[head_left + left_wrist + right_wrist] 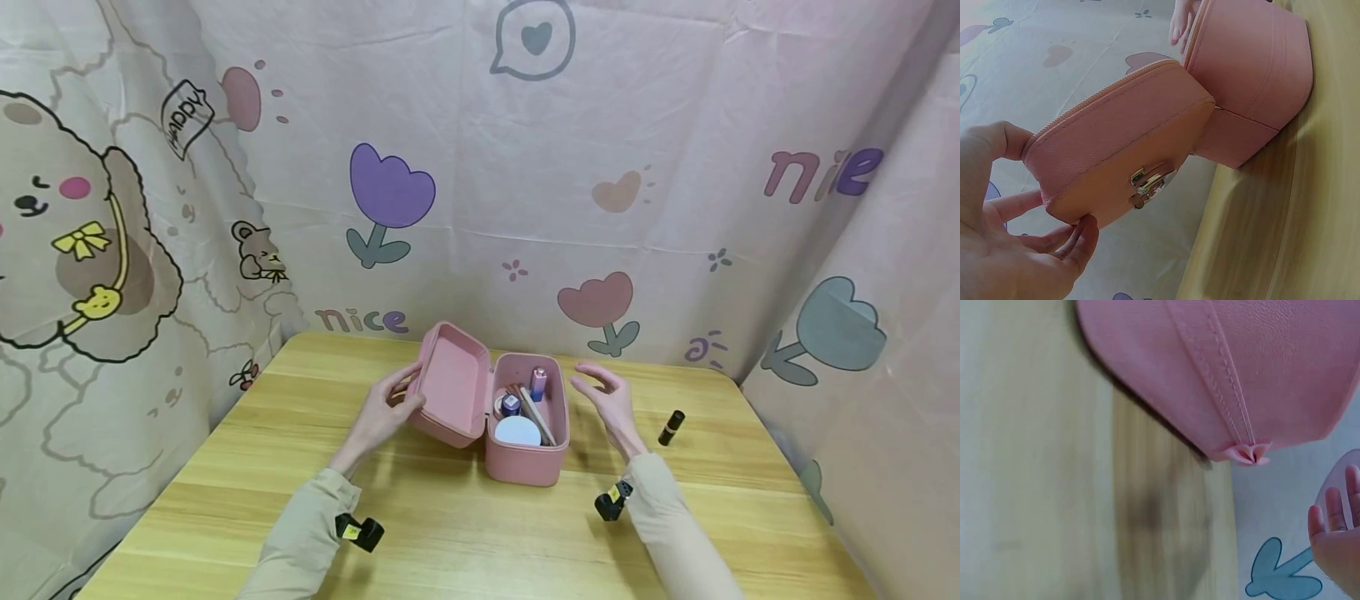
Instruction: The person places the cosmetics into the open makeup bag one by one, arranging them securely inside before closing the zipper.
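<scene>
A pink zippered makeup case (527,467) stands on the table, its lid (456,379) swung out to the left. My left hand (384,417) pinches the lid's outer edge between thumb and fingers; the left wrist view shows this grip and a metal clasp (1152,184) on the lid's top. My right hand (609,402) is raised just right of the case, fingers apart and holding nothing. Inside the case lie a white round compact (517,431), a dark-capped jar (511,405), a pink-and-blue tube (538,384) and a pale slim stick (537,415).
A black lipstick-like tube (671,427) lies on the wooden table (435,533), right of my right hand. A printed fabric curtain (465,167) hangs behind the table and along both sides.
</scene>
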A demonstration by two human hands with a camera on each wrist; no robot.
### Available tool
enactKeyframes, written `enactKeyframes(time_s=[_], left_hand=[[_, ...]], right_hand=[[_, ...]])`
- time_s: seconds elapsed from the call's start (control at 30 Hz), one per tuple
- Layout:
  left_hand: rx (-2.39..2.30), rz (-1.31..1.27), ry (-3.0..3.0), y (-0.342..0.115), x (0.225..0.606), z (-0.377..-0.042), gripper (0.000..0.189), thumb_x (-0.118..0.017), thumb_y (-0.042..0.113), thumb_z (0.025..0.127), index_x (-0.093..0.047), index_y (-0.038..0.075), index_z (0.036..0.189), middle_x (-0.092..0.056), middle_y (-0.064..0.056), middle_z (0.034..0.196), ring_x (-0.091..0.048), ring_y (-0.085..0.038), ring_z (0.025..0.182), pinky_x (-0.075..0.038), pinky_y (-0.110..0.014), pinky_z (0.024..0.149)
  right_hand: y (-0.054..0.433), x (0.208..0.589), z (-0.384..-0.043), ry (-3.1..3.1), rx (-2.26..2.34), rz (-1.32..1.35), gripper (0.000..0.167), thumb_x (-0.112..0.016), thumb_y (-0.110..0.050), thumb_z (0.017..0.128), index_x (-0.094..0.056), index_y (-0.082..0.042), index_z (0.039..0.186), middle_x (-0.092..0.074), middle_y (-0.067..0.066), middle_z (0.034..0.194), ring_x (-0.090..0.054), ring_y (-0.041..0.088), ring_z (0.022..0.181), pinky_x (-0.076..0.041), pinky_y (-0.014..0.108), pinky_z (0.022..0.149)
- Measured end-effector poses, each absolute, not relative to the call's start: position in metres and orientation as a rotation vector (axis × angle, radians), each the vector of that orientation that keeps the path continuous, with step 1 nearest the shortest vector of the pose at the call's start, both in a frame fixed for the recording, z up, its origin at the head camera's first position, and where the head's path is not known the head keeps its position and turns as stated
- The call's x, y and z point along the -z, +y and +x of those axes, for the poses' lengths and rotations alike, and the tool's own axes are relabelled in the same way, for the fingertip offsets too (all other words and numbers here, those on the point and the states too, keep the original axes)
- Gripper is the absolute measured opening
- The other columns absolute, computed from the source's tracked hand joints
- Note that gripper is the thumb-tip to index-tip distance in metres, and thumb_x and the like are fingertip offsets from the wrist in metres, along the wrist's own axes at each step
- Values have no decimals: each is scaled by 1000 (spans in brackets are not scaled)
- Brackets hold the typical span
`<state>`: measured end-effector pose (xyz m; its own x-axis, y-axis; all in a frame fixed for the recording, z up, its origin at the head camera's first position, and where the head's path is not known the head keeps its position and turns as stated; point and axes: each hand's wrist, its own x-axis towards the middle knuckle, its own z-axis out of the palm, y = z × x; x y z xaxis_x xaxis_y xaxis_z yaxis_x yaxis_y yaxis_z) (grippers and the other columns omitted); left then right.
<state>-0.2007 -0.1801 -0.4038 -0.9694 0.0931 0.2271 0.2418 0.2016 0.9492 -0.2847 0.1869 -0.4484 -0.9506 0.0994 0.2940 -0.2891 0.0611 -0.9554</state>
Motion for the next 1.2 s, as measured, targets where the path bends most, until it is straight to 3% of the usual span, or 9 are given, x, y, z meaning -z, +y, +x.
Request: enactKeyframes(time_s=[0.2, 0.43, 0.73, 1.0, 1.13, 1.2], left_hand=[[1907, -328, -2329, -180, 403, -199, 60, -59, 1, 94, -39, -4, 150, -44, -36, 149, -53, -50, 131, -56, -27, 100], [1895, -321, -2337, -181, 405, -201, 61, -60, 1, 93, -40, -2, 151, -43, -35, 150, -53, -50, 132, -56, -32, 102], [1886, -354, -2332, -181, 408, -201, 60, -59, 2, 94, -40, -4, 150, -43, -36, 150, -52, -50, 132, -56, -30, 102], [1871, -359, -2326, -181, 408, -202, 60, -60, 2, 94, -41, -3, 150, -43, -35, 150, -52, -50, 132, -55, -32, 103], [1877, -347, -2328, -181, 408, -201, 60, -60, 2, 94, -41, -3, 150, -43, -35, 150, -53, -50, 132, -56, -31, 102], [1879, -345, -2323, -181, 407, -201, 60, -60, 2, 93, -41, -3, 150, -44, -35, 150, -53, -50, 132, -55, -28, 102]], right_hand=[[203, 455, -273, -1978, -1931, 107, 40, -74, -3, 89, -63, 12, 124, -72, -21, 100, -64, 0, 99, -52, 12, 86], [222, 460, -263, -1854, -1887, 78, 32, -74, 0, 88, -67, 10, 117, -73, -10, 105, -65, 7, 96, -54, 11, 82], [247, 456, -253, -1651, -1841, 90, 39, -72, 11, 85, -58, 22, 119, -73, -15, 99, -64, 8, 98, -50, 16, 92], [276, 451, -237, -1741, -1587, -144, 49, -75, -3, 87, -59, 8, 131, -59, -25, 106, -51, 0, 104, -36, 12, 92], [300, 468, -243, -1877, -1611, -295, 56, -77, -13, 88, -55, -7, 138, -50, -25, 110, -43, -4, 103, -34, 13, 90], [307, 474, -245, -1950, -1651, -364, 50, -78, -17, 88, -55, -19, 132, -48, -21, 110, -42, -2, 103, -35, 13, 88]])
